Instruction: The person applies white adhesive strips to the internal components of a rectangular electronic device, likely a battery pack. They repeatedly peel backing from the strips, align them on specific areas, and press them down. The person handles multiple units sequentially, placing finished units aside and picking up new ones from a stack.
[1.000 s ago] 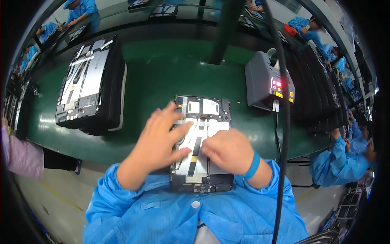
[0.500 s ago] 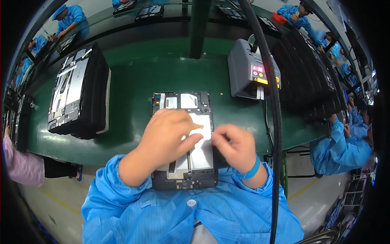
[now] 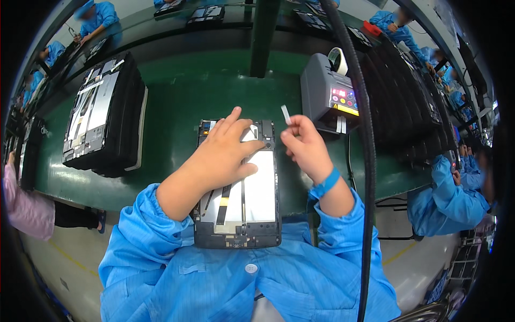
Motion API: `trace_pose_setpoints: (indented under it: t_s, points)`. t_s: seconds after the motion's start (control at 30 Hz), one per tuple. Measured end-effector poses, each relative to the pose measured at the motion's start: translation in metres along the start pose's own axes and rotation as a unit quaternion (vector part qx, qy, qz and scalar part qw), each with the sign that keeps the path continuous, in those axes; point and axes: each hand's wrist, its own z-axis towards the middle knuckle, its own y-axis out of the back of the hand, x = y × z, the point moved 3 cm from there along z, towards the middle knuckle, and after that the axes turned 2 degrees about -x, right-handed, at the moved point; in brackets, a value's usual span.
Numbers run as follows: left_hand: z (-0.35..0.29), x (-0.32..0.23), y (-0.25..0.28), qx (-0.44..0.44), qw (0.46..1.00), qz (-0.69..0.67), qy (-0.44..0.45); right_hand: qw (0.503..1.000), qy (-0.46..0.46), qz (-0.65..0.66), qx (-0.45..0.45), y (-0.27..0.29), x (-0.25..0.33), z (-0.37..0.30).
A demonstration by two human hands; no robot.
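At two o'clock off the tablet [image 3: 260, 190]: right hand [image 3: 308, 149] pinching a white strip [image 3: 285, 114]
Left hand [image 3: 222, 156] splayed on top, not gripping; one-end pinch could let the strip curl, imo.

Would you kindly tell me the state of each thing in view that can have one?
Device, uncovered, inner parts exposed
Pale strip, raised, not touching the device
Left hand, open, spread over the device
Right hand, pinching the pale strip
Grey machine, display lit
Blue wristband, worn
Left stack, topmost unit uncovered
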Motion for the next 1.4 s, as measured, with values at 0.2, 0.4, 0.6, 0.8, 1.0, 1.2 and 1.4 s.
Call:
trace_pose_setpoints:
  t_s: [0.2,0.4,0.6,0.8,1.0,1.2,1.4]
  points:
    - [0.003,0.009,-0.005,-0.008,0.999,-0.014,0.03,0.993,0.017,-0.083,0.086,-0.018,-0.013,0.034]
    - [0.006,0.012,-0.006,-0.011,0.998,-0.014,0.052,0.992,-0.058,0.024,0.105,-0.016,-0.011,0.029]
    - [0.002,0.003,-0.005,0.013,0.998,0.061,0.007,0.992,-0.063,0.073,0.082,-0.015,-0.015,0.023]
    - [-0.002,0.01,-0.006,0.0,0.997,0.05,0.053,0.97,0.148,-0.134,0.136,0.004,-0.006,0.037]
    - [0.002,0.02,-0.006,0.005,0.993,-0.043,0.108,0.901,0.162,-0.299,0.271,-0.013,0.024,0.036]
    - [0.007,0.025,-0.008,0.027,0.98,-0.097,0.175,0.871,0.174,-0.362,0.283,-0.019,0.026,0.044]
    - [0.016,0.019,-0.012,0.008,0.972,-0.076,0.223,0.859,0.161,-0.389,0.292,-0.021,0.025,0.045]
